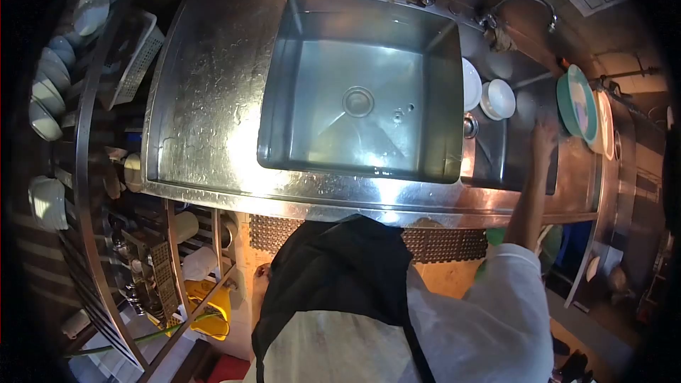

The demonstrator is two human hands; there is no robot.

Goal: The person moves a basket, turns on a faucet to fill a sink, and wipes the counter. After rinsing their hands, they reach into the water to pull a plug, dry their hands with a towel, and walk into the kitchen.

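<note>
The right hand (545,135) is stretched out over the second, smaller basin at the right of the steel table (206,120). Its fingers (547,122) are blurred, so I cannot tell whether they are spread or curled, and they seem to hold nothing. Just beyond them to the right a green plate (572,103) stands on edge, with a pale plate (604,124) leaning behind it (both close to the fingertips, whether touching I cannot tell). Left of the fingers sit a white bowl (499,98) and a white dish (471,84), side by side. Further left lies the big sink (362,92), bare and wet. The left hand (260,280) hangs low beside the apron, well apart from all this, fingers unclear
</note>
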